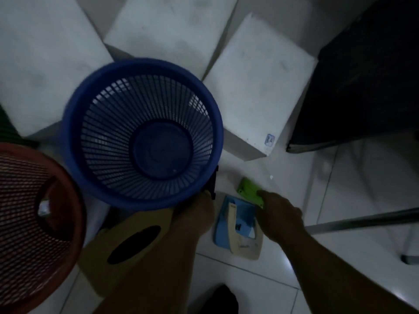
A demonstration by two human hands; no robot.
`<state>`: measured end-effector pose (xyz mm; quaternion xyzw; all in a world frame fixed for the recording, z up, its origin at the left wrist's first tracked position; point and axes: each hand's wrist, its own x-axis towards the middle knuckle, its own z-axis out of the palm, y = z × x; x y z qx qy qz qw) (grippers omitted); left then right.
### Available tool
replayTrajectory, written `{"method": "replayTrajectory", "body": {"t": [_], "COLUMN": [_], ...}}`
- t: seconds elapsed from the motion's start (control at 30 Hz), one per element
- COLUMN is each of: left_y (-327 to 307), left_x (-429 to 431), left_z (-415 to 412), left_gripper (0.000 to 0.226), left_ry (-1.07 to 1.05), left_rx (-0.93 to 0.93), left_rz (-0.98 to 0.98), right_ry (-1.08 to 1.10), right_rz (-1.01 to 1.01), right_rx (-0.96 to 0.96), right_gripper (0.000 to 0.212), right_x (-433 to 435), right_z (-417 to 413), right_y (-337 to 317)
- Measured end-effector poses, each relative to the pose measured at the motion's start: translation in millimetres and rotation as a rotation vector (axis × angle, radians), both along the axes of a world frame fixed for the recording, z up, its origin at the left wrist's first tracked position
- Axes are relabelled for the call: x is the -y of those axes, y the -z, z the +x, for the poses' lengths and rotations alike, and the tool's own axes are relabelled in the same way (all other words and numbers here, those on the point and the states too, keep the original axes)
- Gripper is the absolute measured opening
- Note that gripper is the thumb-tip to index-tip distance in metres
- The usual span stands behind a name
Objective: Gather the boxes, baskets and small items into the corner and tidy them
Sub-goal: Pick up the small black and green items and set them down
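A blue slatted basket (145, 132) stands upright on the floor in front of three white boxes (256, 87). My left hand (195, 214) is closed at the basket's near rim, around a small dark object (213, 184). My right hand (281, 216) grips a green flat item (249, 191) lying on the tiles. Between my hands rests a blue and beige tape dispenser (238, 230). A red mesh basket (29, 223) lies tilted at the left edge. A tan piece with an oval hole (133, 243) sits under my left forearm.
Dark furniture (362, 87) fills the upper right, with a metal chair leg (362, 220) crossing the tiles below it. A dark shape (222, 298) shows at the bottom edge. A green slatted thing (6, 125) peeks in at the far left.
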<state>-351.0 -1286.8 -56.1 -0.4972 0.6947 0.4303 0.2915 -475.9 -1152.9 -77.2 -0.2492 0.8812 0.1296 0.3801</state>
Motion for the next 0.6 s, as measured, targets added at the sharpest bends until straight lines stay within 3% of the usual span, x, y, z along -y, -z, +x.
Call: {"method": "replayTrajectory", "body": {"t": [0.03, 0.1, 0.17, 0.27, 0.47, 0.6], "left_y": [-6.0, -23.5, -54.1, -103.0, -165.7, -180.3], "left_x": [-2.5, -13.0, -12.5, -1.0, 52.2, 81.5], "left_z": [4.8, 24.8, 44.3, 68.5, 107.0, 119.7], "left_gripper": [0.038, 0.029, 0.023, 0.023, 0.026, 0.027], "left_ry": [0.114, -0.035, -0.004, 0.006, -0.019, -0.022], "left_rx": [-0.033, -0.089, -0.277, -0.356, -0.518, -0.574], "left_rz": [-0.029, 0.074, -0.037, -0.09, -0.341, -0.419], "right_ry": [0.006, -0.02, -0.111, -0.179, -0.104, -0.076], "right_rz": [-0.014, -0.029, -0.148, -0.303, -0.478, -0.473], "right_rx": [0.009, 0.042, -0.028, -0.101, -0.107, -0.15], "right_gripper": [0.042, 0.04, 0.033, 0.019, 0.026, 0.028], "right_x": [2.4, 10.4, 15.5, 30.2, 86.3, 105.5], "right_z": [8.4, 33.4, 61.8, 98.1, 131.9, 139.5], "right_y": [-14.2, -43.4, -69.6, -115.1, -182.3, -199.1]}}
